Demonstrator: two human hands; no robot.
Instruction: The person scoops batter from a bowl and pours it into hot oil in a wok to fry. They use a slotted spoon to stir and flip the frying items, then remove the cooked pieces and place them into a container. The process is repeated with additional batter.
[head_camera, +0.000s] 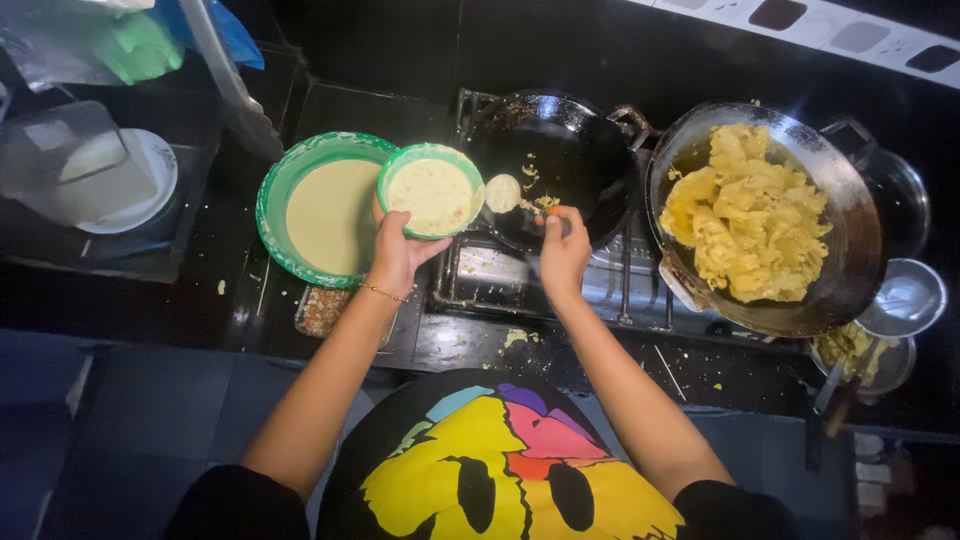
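Note:
My left hand (397, 250) grips a small green bowl (431, 190) of pale batter, held over the edge of a large green bowl (275, 200) filled with the same batter. My right hand (563, 250) holds a spoon (503, 193) loaded with batter, its bowl hanging over the near left rim of a black wok (575, 160). A few yellow bits lie in the wok's dark oil. The wok sits on a metal stove (490, 280).
A big steel wok (860, 230) at the right holds a heap of yellow fried pieces. Beyond it stand steel bowls (905, 300) and utensils. A white plate under a clear plastic container (75, 165) sits at the left. A small tray of chopped bits (322, 310) lies below the large bowl.

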